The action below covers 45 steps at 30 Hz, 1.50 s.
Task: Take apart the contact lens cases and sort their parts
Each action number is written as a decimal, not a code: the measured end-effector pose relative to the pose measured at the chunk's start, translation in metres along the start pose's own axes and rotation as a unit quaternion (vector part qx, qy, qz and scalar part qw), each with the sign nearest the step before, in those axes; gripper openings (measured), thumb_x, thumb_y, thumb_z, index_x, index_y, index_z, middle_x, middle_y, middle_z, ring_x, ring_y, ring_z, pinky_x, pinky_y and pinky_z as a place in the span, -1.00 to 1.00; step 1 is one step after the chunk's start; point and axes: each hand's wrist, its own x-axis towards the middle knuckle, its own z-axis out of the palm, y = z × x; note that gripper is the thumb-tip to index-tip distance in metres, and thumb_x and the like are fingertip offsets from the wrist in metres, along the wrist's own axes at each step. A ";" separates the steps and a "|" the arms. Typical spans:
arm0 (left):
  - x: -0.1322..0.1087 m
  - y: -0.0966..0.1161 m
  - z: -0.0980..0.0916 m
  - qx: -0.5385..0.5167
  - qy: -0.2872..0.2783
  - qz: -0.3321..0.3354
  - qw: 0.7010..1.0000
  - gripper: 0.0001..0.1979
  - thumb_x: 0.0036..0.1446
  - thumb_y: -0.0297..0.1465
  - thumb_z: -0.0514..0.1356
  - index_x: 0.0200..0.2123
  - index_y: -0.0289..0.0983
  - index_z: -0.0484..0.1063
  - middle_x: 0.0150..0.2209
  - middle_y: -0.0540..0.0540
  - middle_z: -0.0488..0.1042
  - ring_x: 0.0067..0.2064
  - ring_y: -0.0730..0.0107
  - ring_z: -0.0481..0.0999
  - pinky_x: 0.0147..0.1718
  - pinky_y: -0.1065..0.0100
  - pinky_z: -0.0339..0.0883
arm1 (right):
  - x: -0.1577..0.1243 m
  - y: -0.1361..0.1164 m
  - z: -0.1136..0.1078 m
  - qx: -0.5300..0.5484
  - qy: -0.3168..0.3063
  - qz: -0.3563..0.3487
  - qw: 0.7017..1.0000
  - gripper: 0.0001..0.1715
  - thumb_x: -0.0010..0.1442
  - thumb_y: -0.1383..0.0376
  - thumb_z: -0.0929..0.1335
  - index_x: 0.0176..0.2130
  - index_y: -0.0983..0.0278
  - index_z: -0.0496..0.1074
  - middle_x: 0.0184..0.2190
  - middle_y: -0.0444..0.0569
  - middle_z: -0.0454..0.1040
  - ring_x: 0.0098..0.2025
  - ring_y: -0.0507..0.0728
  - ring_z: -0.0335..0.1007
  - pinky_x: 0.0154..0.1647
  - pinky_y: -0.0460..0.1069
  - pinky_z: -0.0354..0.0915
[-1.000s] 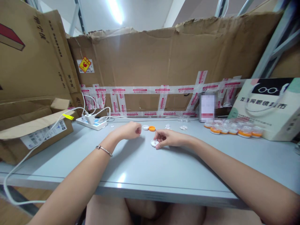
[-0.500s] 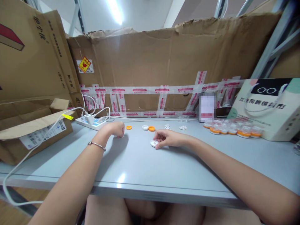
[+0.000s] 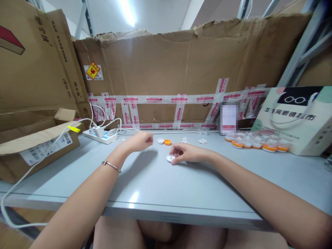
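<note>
My right hand (image 3: 183, 153) rests on the table with its thumb and fingers pinched on a white round disc (image 3: 169, 158), which lies flat on the surface. My left hand (image 3: 143, 140) hangs over the table to the left, its fingers curled together. Whatever they hold, if anything, is hidden. Between and behind the hands sit a white ring (image 3: 160, 141) and an orange ring (image 3: 167, 142), side by side. Small white plastic parts (image 3: 185, 140) lie behind my right hand, with another little pile (image 3: 202, 141) farther right.
At right, several clear-topped orange-and-white round pieces (image 3: 269, 147) stand before a paper bag (image 3: 287, 121). A phone (image 3: 229, 118) leans at the back. A white power strip (image 3: 105, 137) with cables and an open cardboard box (image 3: 52, 145) occupy the left. Tall cardboard (image 3: 155, 69) closes off the rear.
My left hand has moved right and lifted slightly, now covering the spot where an orange disc showed. A tiny white piece is now visible to its left. My right hand stays in place.
</note>
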 end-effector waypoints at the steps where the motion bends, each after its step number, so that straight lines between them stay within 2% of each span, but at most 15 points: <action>1: 0.001 0.008 0.005 -0.035 0.005 0.044 0.998 -0.84 -0.02 -0.48 0.04 -0.36 -0.32 0.39 -0.36 -0.07 0.46 -0.35 0.46 0.39 -0.39 0.49 0.20 | 0.000 0.000 0.000 0.001 -0.001 -0.003 1.000 -0.52 -0.20 0.09 0.43 -0.32 0.29 0.29 -0.48 -0.18 0.24 -0.43 -0.01 0.15 -0.45 -0.10 0.08; 5: 0.004 0.034 0.028 -0.112 -0.017 0.177 0.978 -0.86 0.03 -0.46 0.06 -0.32 -0.29 0.38 -0.33 -0.04 0.44 -0.32 0.47 0.38 -0.33 0.47 0.22 | 0.004 0.004 0.002 0.007 -0.003 -0.024 1.000 -0.58 -0.17 0.13 0.42 -0.36 0.29 0.26 -0.51 -0.20 0.20 -0.46 -0.03 0.11 -0.45 -0.10 0.07; 7: 0.006 0.039 0.037 -0.128 -0.021 0.202 0.971 -0.87 0.04 -0.46 0.07 -0.33 -0.28 0.38 -0.30 -0.05 0.42 -0.29 0.46 0.37 -0.31 0.46 0.22 | 0.007 0.007 0.003 0.007 0.002 -0.038 0.999 -0.61 -0.16 0.14 0.42 -0.39 0.30 0.25 -0.52 -0.21 0.19 -0.46 -0.03 0.09 -0.45 -0.10 0.07; 10: 0.008 0.040 0.041 -0.129 -0.015 0.193 0.973 -0.92 0.03 -0.48 0.08 -0.38 -0.31 0.37 -0.32 -0.06 0.41 -0.30 0.46 0.36 -0.34 0.47 0.21 | 0.009 0.010 0.004 0.010 0.002 -0.042 0.999 -0.59 -0.17 0.11 0.42 -0.39 0.30 0.26 -0.52 -0.20 0.20 -0.47 -0.03 0.10 -0.46 -0.11 0.07; 18: 0.007 0.042 0.034 -0.056 0.014 0.174 0.983 -0.94 0.01 -0.43 0.11 -0.46 -0.30 0.34 -0.41 -0.01 0.37 -0.38 0.50 0.32 -0.42 0.50 0.16 | 0.007 0.010 0.002 0.006 0.000 -0.034 0.999 -0.56 -0.17 0.09 0.42 -0.35 0.30 0.30 -0.52 -0.20 0.21 -0.48 -0.04 0.10 -0.45 -0.11 0.09; 22: 0.006 0.045 0.033 0.027 0.032 0.178 0.983 -0.91 0.04 -0.40 0.09 -0.41 -0.27 0.37 -0.38 -0.02 0.38 -0.36 0.46 0.35 -0.44 0.47 0.14 | 0.007 0.009 0.003 0.007 0.004 -0.034 0.999 -0.56 -0.17 0.09 0.41 -0.32 0.29 0.31 -0.52 -0.19 0.21 -0.47 -0.03 0.11 -0.44 -0.10 0.09; 28: 0.004 0.049 0.031 0.113 0.028 0.181 0.977 -0.87 0.05 -0.38 0.08 -0.33 -0.25 0.38 -0.30 -0.05 0.41 -0.32 0.38 0.40 -0.39 0.40 0.17 | 0.006 0.007 0.003 0.013 0.005 -0.037 0.999 -0.57 -0.16 0.11 0.42 -0.33 0.30 0.30 -0.52 -0.20 0.20 -0.48 -0.03 0.10 -0.45 -0.10 0.09; 38: 0.003 0.055 0.029 0.161 0.010 0.180 0.970 -0.85 0.05 -0.39 0.07 -0.31 -0.28 0.38 -0.27 -0.10 0.44 -0.30 0.33 0.43 -0.32 0.33 0.21 | 0.008 0.007 0.004 0.008 0.014 -0.044 0.999 -0.56 -0.18 0.11 0.42 -0.33 0.31 0.30 -0.53 -0.20 0.19 -0.49 -0.04 0.08 -0.50 -0.12 0.05; 45: 0.003 0.055 0.032 0.202 0.034 0.215 0.955 -0.87 0.09 -0.46 0.03 -0.34 -0.35 0.36 -0.31 -0.15 0.45 -0.30 0.30 0.44 -0.31 0.29 0.20 | 0.008 0.007 0.004 -0.006 0.020 -0.049 0.999 -0.58 -0.15 0.11 0.40 -0.35 0.32 0.29 -0.55 -0.21 0.15 -0.50 -0.05 0.05 -0.52 -0.13 0.02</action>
